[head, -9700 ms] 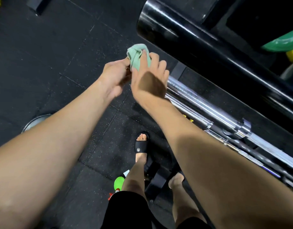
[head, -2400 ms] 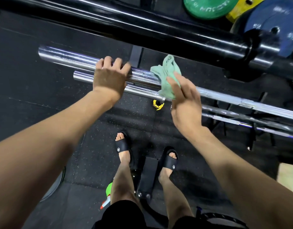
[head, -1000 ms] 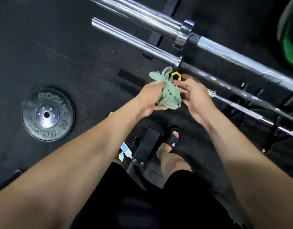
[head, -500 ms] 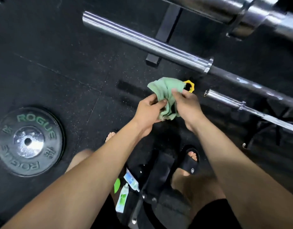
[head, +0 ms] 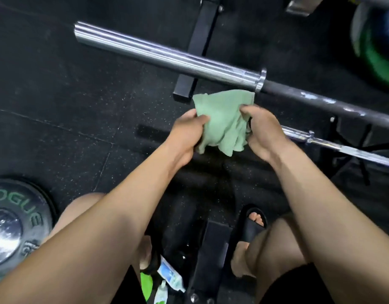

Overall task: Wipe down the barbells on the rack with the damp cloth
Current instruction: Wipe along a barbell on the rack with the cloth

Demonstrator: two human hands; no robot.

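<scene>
Long chrome steel barbell [head: 167, 57] lies across the black rack, sleeve end free for wiping. Just below its collar, crumpled pale-green damp cloth [head: 224, 121] is held off the metal. Left hand [head: 187, 132] and right hand [head: 263, 132] each pinch a side, fingers curled, likely refolding to a clean face.

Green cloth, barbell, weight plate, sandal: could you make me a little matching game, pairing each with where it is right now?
Things:
1. green cloth
2. barbell sleeve
3. weight plate
4. black sandal

Places:
A. flat on the floor at the left edge
B. held between the left hand and right hand
C. on a foot, near the bottom
D. jutting left, above the hands

Pairs: 1-B, 2-D, 3-A, 4-C
</scene>
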